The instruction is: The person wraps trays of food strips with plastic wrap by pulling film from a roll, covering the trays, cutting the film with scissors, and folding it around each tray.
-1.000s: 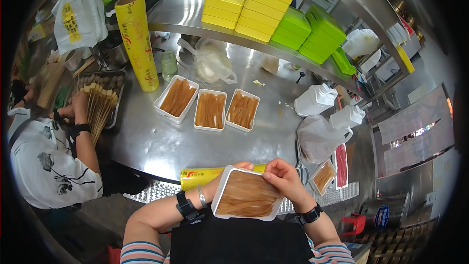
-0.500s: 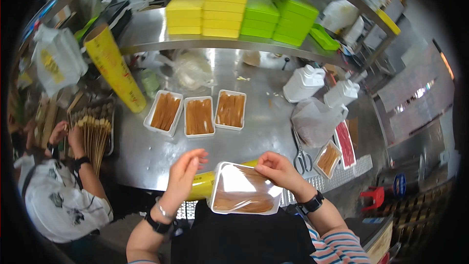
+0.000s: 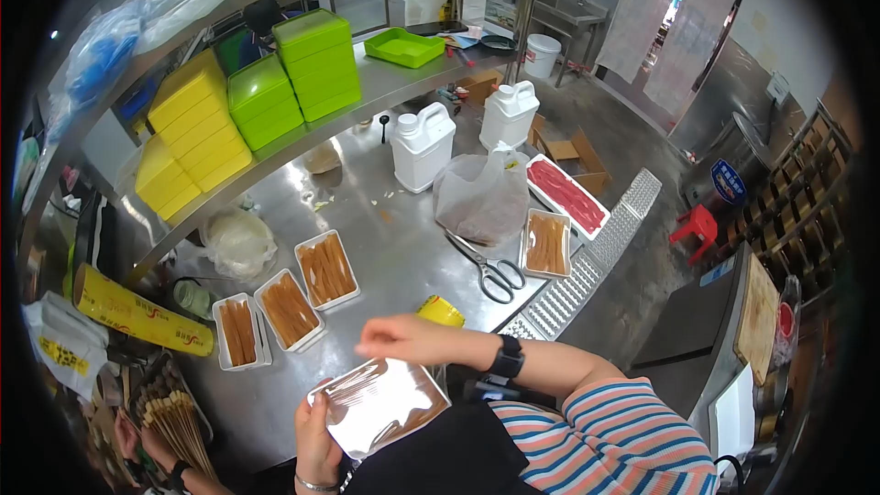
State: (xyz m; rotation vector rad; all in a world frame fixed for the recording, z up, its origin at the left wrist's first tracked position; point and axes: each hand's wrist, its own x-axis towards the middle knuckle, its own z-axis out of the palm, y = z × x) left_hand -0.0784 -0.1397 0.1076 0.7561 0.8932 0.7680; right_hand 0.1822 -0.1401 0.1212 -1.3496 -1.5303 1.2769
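My left hand (image 3: pixel 314 433) grips the near left edge of a white tray (image 3: pixel 446 401), thumb on top. Clear film covers the tray, with long brown strips inside partly hidden by glare. Just above its far edge, my right hand (image 3: pixel 417 339) reaches across to the left. Its fingers look loosely stretched and slightly blurred, with nothing visible in them. Behind it lies a yellow film roll (image 3: pixel 442 311), mostly hidden. Ahead on the steel table are three trays of similar brown strips: a left tray (image 3: pixel 238 332), a middle tray (image 3: pixel 290 310) and a right tray (image 3: pixel 326 269).
Scissors (image 3: pixel 495 277) lie beside a wrapped strip tray (image 3: pixel 547 243) and a red meat tray (image 3: pixel 568 197). Near them stand a plastic bag (image 3: pixel 477 197) and white jugs (image 3: pixel 424 147). Green boxes (image 3: pixel 318 64) fill a shelf. A co-worker's hands (image 3: pixel 147 440) are beside skewers (image 3: pixel 179 426).
The view has swung right. My right hand has left the tray's film and crossed leftward above it. My left hand, earlier open beside the tray, now holds its left edge.
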